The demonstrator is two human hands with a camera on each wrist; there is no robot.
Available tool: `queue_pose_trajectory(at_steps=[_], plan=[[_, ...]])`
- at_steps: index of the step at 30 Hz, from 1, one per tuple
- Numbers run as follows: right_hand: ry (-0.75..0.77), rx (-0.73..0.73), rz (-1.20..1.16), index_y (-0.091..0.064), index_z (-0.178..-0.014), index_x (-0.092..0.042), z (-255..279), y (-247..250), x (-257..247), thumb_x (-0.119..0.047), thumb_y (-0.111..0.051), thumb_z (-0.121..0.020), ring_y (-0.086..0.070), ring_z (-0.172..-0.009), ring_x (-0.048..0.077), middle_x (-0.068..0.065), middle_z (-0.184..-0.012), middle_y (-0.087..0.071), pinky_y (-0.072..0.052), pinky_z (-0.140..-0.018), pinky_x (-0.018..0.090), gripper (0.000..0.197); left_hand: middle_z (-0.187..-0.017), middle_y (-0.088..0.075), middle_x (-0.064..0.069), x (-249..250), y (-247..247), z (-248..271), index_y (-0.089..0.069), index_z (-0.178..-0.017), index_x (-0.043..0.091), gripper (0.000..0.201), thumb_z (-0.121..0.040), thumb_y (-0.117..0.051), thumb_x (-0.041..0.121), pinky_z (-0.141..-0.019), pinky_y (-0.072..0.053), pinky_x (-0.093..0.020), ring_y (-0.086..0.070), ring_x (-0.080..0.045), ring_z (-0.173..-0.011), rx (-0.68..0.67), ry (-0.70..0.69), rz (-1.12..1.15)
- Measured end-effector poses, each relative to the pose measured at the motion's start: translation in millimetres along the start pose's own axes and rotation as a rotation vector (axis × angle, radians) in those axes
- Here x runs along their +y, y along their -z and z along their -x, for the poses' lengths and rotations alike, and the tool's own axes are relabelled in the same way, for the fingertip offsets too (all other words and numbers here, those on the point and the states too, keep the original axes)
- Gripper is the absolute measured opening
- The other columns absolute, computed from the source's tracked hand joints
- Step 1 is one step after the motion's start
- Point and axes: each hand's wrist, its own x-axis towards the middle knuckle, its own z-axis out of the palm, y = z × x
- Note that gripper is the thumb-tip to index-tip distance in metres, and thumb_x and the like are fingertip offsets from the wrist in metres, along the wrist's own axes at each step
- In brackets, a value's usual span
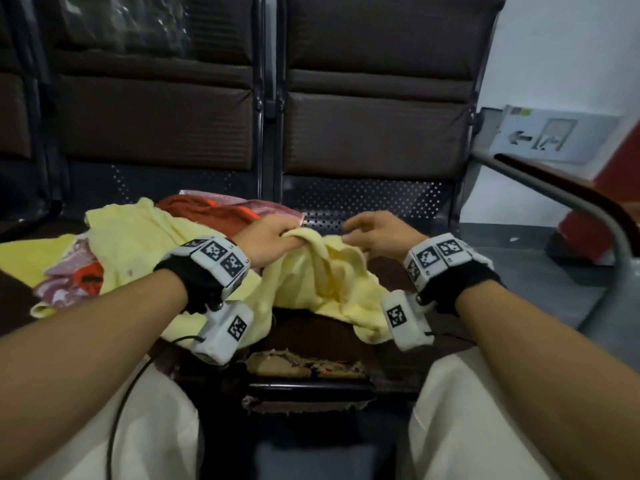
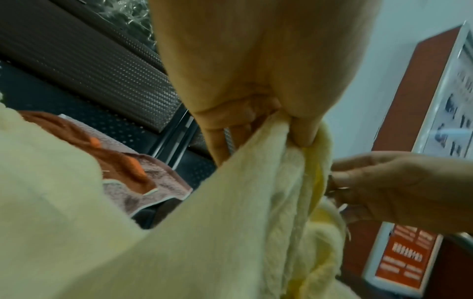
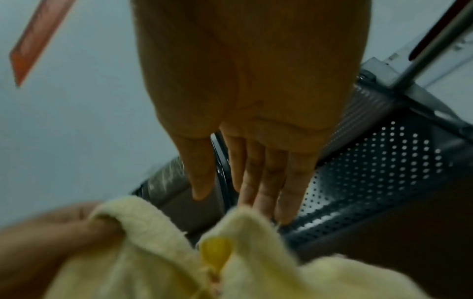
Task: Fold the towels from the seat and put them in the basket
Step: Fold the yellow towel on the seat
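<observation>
From the head view the left hand point(image 1: 273, 233) pinches the pale yellow towel point(image 1: 322, 282) bunched over the seat point(image 1: 332, 334), the left wrist view confirms that grip, and the right wrist view shows the right hand point(image 3: 256, 141) spread, fingertips touching the towel's edge just beside it.

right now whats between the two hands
In the head view, a bunched ridge of the pale yellow towel spans between the left hand, which grips it, and the right hand, whose straight fingers touch its edge.

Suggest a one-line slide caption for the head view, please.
Left hand grips a pale yellow towel over the seat while the right hand reaches for its edge.
</observation>
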Motion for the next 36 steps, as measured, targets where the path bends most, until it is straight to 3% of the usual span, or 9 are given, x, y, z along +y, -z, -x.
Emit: queue_pose_trajectory(at_steps=[4,9,14,19,23,26,28,31,36], plan=[[-0.145,-0.209,0.558,-0.06,-0.116,-0.01,1,-3,29,-0.039,-0.07,-0.082,-0.065,-0.087,0.021,0.011,-0.106,-0.067,-0.054,-0.081,0.036,0.046,-0.085,-0.065,-0.016,-21,-6,2,-0.066,-0.081,0.005,0.021,-0.089,-0.059,0.023,-0.075,-0.047,-0.041,-0.06,-0.027,-0.082,-0.198,0.117,-0.146],[-0.26,-0.372,0.686,-0.061,-0.107,-0.012,6,-8,44,-0.058,-0.069,-0.075,-0.059,-0.086,0.019,0.007,-0.104,-0.066,-0.05,-0.076,0.034,0.057,-0.085,-0.071,-0.006,-35,2,0,-0.069,-0.083,0.017,0.011,-0.077,-0.075,0.025,-0.071,-0.053,-0.037,-0.065,-0.022,-0.078,-0.213,0.24,-0.081],[-0.185,-0.372,0.873,-0.058,-0.113,-0.018,4,-21,52,-0.045,-0.067,-0.082,-0.054,-0.102,0.02,0.002,-0.116,-0.058,-0.041,-0.078,0.027,0.043,-0.087,-0.07,-0.017,-36,8,1,-0.063,-0.076,0.015,0.013,-0.077,-0.075,0.02,-0.067,-0.052,-0.035,-0.062,-0.023,-0.074,-0.247,0.298,0.163],[-0.143,-0.271,0.816,-0.046,-0.128,-0.017,-2,-23,52,-0.038,-0.064,-0.086,-0.052,-0.113,0.024,0.006,-0.125,-0.052,-0.044,-0.092,0.034,0.05,-0.09,-0.064,-0.02,-32,9,1,-0.062,-0.081,0.008,0.025,-0.094,-0.053,0.026,-0.081,-0.053,-0.044,-0.061,-0.029,-0.083,-0.209,0.323,0.286],[-0.094,-0.378,0.942,-0.058,-0.119,-0.015,-5,-28,50,-0.034,-0.058,-0.09,-0.055,-0.108,0.024,0.006,-0.119,-0.059,-0.045,-0.084,0.031,0.035,-0.108,-0.063,-0.027,-28,11,-1,-0.061,-0.107,-0.003,0.04,-0.099,-0.042,0.031,-0.088,-0.05,-0.045,-0.06,-0.036,-0.099,-0.081,0.418,0.477],[0.008,-0.218,0.794,-0.06,-0.093,-0.019,-8,-20,38,-0.035,-0.056,-0.091,-0.056,-0.088,0.019,0.002,-0.093,-0.059,-0.038,-0.07,0.028,0.017,-0.102,-0.062,-0.022,-25,16,-5,-0.06,-0.112,-0.003,0.041,-0.1,-0.041,0.031,-0.086,-0.049,-0.039,-0.06,-0.03,-0.094,0.075,0.445,0.627],[0.063,-0.052,0.69,-0.057,-0.084,-0.02,-10,-10,30,-0.033,-0.054,-0.093,-0.056,-0.083,0.019,0.001,-0.084,-0.059,-0.038,-0.069,0.027,0.016,-0.104,-0.062,-0.024,-25,21,-8,-0.06,-0.109,-0.003,0.039,-0.1,-0.041,0.029,-0.094,-0.047,-0.043,-0.06,-0.032,-0.098,0.2,0.447,0.688],[0.094,0.185,0.61,-0.064,-0.095,-0.02,-8,5,22,-0.033,-0.05,-0.096,-0.06,-0.092,0.027,0.005,-0.093,-0.064,-0.047,-0.077,0.034,0.019,-0.097,-0.061,-0.018,-22,29,-10,-0.059,-0.097,0.006,0.025,-0.099,-0.044,0.026,-0.099,-0.044,-0.045,-0.058,-0.029,-0.097,0.303,0.42,0.719],[0.226,0.358,0.706,-0.06,-0.099,-0.027,-4,16,5,-0.044,-0.042,-0.097,-0.06,-0.094,0.035,0.01,-0.096,-0.066,-0.041,-0.071,0.039,0.025,-0.099,-0.062,-0.02,-16,30,-11,-0.06,-0.089,0.01,0.021,-0.093,-0.054,0.03,-0.093,-0.046,-0.044,-0.059,-0.03,-0.096,0.223,0.333,0.643]])
